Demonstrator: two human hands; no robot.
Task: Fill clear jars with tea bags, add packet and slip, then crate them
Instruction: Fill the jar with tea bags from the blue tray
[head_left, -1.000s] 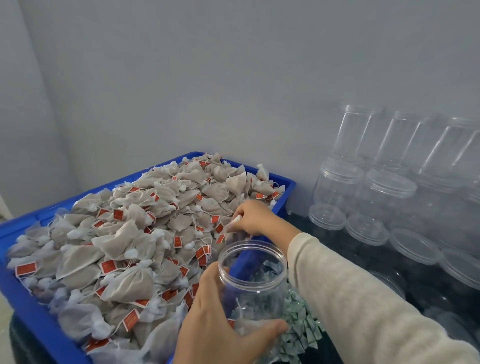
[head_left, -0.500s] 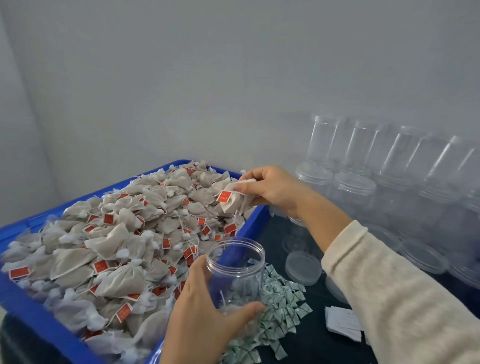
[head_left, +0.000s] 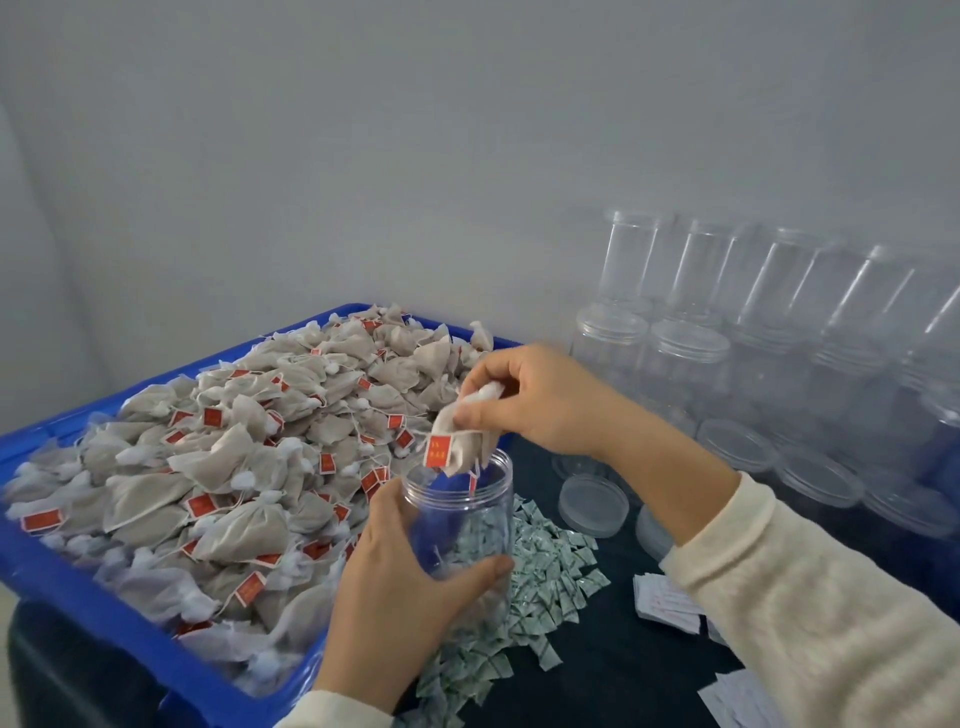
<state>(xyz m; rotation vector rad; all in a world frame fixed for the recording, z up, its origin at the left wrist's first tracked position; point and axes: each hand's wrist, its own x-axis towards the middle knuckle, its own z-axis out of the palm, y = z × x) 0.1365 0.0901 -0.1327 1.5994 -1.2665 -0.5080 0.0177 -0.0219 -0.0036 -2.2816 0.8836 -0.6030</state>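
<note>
We see two hands at work over a dark worktop (head_left: 613, 665). The left hand (head_left: 400, 587) wraps its fingers and thumb round a clear jar (head_left: 462, 525) and holds it upright, just beside the blue crate (head_left: 104, 618). The jar has no lid on, and its mouth is open to the top.

The right hand (head_left: 540, 400) pinches a small bunch of tea bags (head_left: 460, 441) between its thumb and fingers. The bunch hangs right over the mouth of the jar, and its lowest tips dip just inside the rim. A little red tag (head_left: 437, 451) hangs from the bunch on a string.

The blue crate sits on the left and is heaped high with a pile of tea bags (head_left: 234, 457). They are pale and puffy, and many have red tags.

Behind and beside the jar, a heap of small green and white packets (head_left: 540, 577) lies on the worktop. We can see some of them through the clear wall of the jar. To the right of the packets, near the right sleeve (head_left: 810, 613), lie white paper slips (head_left: 665, 603). More white slips (head_left: 737, 696) lie at the bottom edge.

Two loose round lids (head_left: 592, 501) lie flat on the worktop near the right wrist. Along the wall (head_left: 415, 156) on the right stand many empty jars (head_left: 685, 358), stacked in rows, some with lids on.
</note>
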